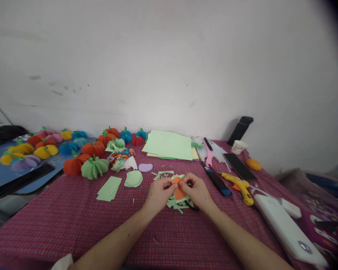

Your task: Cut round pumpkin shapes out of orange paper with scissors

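Observation:
My left hand and my right hand meet at the middle of the table, fingers pinched together on a small orange paper piece. Light green paper scraps lie under and around both hands. A green paper circle and a folded green strip lie to the left of my left hand. A lilac half-circle lies just beyond them.
Several paper pumpkins in orange, green, yellow and blue fill the back left. A stack of green sheets lies at the back. To the right are a yellow glue gun, a black phone, a paper cup and a white device.

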A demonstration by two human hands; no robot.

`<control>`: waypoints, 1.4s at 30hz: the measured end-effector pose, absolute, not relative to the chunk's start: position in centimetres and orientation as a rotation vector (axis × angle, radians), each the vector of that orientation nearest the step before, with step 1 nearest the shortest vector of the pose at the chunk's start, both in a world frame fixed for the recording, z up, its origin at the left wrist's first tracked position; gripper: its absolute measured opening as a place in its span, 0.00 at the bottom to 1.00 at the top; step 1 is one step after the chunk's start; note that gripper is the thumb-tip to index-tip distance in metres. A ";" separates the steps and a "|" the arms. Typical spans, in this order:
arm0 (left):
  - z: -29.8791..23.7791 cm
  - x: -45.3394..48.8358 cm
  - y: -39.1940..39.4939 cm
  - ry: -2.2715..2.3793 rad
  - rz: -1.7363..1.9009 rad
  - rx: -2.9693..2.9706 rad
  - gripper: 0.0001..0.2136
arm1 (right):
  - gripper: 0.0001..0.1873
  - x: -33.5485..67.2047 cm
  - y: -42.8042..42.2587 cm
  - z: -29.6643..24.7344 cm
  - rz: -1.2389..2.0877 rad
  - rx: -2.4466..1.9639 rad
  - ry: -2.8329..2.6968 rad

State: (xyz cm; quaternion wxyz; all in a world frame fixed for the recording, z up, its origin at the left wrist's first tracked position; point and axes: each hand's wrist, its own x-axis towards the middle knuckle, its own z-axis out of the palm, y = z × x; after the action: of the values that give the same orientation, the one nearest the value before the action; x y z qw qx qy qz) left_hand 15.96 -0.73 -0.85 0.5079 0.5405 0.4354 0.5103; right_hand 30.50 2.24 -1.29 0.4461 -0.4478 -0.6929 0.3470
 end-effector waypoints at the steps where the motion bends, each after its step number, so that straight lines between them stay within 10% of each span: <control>1: -0.9 15.9 -0.7 1.046 1.226 1.305 0.10 | 0.08 30.5 2.2 -1.3 0.862 -1.111 -1.716; 42: 0.4 14.0 -0.3 1.120 1.047 1.280 0.17 | 0.14 31.1 2.2 0.9 1.462 -0.915 -1.514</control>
State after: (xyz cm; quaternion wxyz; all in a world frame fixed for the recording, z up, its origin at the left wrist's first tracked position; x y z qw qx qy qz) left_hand 14.03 -0.34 0.37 0.5415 0.5387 0.4715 0.4407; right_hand 31.07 2.16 0.92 0.4109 -0.3633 -0.6014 0.5809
